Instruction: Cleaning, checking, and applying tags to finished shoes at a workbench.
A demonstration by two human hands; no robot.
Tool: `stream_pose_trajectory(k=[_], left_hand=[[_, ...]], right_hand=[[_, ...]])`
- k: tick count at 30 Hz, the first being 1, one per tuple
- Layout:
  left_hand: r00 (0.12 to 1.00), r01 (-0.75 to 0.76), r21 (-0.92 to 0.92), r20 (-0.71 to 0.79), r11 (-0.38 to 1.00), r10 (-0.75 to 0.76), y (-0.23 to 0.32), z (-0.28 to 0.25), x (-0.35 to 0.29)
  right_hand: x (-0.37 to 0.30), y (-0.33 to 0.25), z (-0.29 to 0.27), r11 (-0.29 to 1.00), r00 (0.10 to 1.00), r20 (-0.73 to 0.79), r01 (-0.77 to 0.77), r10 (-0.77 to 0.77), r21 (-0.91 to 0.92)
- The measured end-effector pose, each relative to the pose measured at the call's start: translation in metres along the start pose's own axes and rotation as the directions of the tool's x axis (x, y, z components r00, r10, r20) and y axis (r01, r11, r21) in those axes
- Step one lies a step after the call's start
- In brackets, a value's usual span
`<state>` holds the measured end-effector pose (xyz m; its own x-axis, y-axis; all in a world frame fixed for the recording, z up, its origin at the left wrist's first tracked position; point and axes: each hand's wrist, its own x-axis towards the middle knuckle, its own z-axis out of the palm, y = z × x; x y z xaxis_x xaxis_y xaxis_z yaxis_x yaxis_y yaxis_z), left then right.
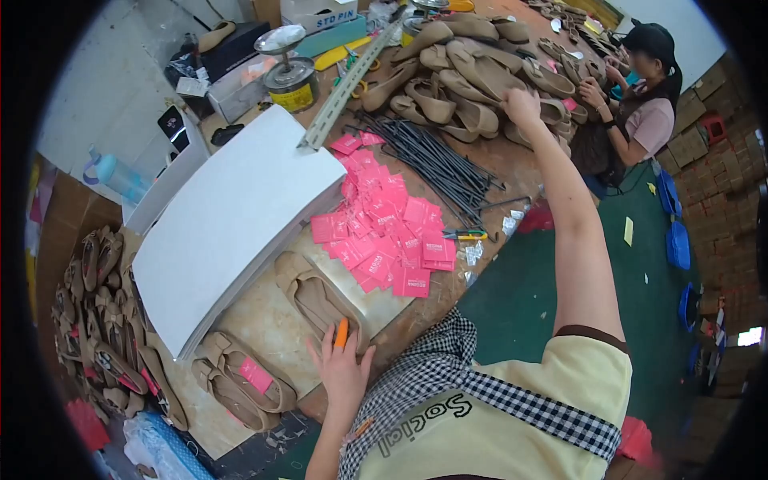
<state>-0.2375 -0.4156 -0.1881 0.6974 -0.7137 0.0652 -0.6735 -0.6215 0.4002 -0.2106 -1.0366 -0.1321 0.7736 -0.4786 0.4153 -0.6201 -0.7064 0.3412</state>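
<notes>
My left hand [344, 374] rests with spread fingers at the heel of a tan flat shoe [308, 290], which has a bow at its toe. An orange cover sits on one of its fingers. Stretched far forward, my right hand [522, 109] is closed on the edge of a tan shoe [484, 70] in a large heap; its fingertips are partly hidden. Beside the left hand lies a pair of tan shoes [232, 392], with a pink card [256, 374] in one of them.
Pink cards [384, 216] lie scattered mid-table beside dark thin rods [432, 156] and a yellow-handled cutter [466, 235]. A white paper stack [240, 208] stands left. More shoes [100, 312] pile at far left. A person [644, 104] in a black cap works at far right.
</notes>
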Motion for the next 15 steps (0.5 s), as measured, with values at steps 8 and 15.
stream_pose_trajectory(k=[8, 15], left_hand=[[0.974, 0.221, -0.05, -0.043, 0.974, -0.224, -0.019, -0.006, -0.037], [0.964, 0.258, -0.014, -0.063, 0.966, -0.258, -0.032, -0.011, -0.044]], right_hand=[[-0.02, -0.07, -0.134, 0.66, 0.99, -0.086, -0.011, 0.115, 0.751], [-0.273, -0.34, -0.2, 0.398, 0.557, 0.055, 0.518, -0.829, 0.757]])
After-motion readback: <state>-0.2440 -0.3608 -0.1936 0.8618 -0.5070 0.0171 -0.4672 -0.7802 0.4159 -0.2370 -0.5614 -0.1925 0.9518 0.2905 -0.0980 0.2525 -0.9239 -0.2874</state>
